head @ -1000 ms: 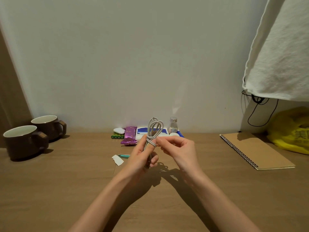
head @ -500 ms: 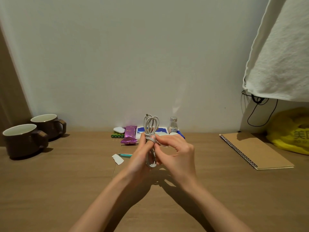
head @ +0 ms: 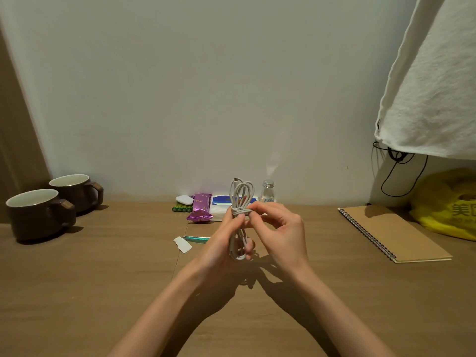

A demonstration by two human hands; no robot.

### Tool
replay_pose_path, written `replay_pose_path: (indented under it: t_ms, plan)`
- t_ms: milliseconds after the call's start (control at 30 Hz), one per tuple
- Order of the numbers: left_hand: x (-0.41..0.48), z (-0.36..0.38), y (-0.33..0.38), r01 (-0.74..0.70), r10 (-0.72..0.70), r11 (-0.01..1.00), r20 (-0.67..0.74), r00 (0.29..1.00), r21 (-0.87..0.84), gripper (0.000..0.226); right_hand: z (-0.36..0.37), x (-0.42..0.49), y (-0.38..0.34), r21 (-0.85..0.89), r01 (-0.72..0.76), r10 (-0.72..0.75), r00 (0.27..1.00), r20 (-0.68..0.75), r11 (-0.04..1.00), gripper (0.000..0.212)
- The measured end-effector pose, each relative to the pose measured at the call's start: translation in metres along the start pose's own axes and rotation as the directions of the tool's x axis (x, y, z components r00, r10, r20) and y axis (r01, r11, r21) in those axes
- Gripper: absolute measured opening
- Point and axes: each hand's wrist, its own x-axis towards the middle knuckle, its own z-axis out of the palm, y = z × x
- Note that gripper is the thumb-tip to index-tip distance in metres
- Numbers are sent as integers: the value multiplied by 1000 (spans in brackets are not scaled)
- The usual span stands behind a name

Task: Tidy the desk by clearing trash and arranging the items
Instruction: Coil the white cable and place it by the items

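While left hand (head: 221, 242) and right hand (head: 283, 233) pinch one cable (head: 240, 194), two mugs (head: 38, 215) (head: 74, 191), one notebook (head: 394, 233)

The wooden worktop (head: 103, 292) carries two brown mugs (head: 33, 215) at far left, touching. By the wall at centre sit green batteries (head: 182, 208), a purple packet (head: 200, 207), a tissue pack (head: 221, 204) and a small bottle (head: 267, 191). A paper scrap (head: 182, 244) lies nearer. A spiral notebook (head: 394, 231) and a yellow bag (head: 448, 204) lie right.

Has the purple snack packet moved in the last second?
No. The purple snack packet still lies just left of the tissue pack, exactly as before.
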Motion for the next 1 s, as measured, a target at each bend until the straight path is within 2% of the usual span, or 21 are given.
replay_pose_path:
  t_ms: [167,233,300,367,467,600,667,700,800,900,1000]
  plan:
    - [1,-4,1,-14,12,991,14,1000,132,33,-7,8,5,57,-121,110,978,177,991,17]
    - [1,-2,1,-14,12,983,9,1000,183,35,-11,11,3,111,-213,186,958,217,971,18]
    - [1,-2,0,-2,3,978,-5,1000,209,40,-13,11,3,243,-382,319,911,262,892,13]
    - [2,-5,-1,11,-10,975,-6,1000,220,43,-11,9,2,382,-540,443,839,316,750,11]
    - [1,-7,-2,38,-37,975,-9,999,219,41,-7,6,0,408,-550,485,835,259,729,15]
    - [2,-6,-2,31,-32,988,5,999,149,42,-10,7,-1,388,-600,538,800,265,700,19]
    - [3,-6,-2,28,-27,993,-13,1000,111,42,-12,7,-1,332,-573,534,819,210,749,19]
    - [3,-6,-2,33,-30,995,-25,999,98,42,-12,7,-1,293,-520,492,854,168,802,15]
    - [3,-6,-3,60,-57,995,-40,998,75,47,-12,5,-4,183,-289,274,956,102,940,10]
    - [3,-7,-4,72,-70,995,-35,997,64,44,-8,2,-2,64,-130,127,991,42,989,11]
    - [4,-11,-5,79,-73,984,-41,996,158,45,-7,0,0,-177,-18,21,1000,11,984,12]
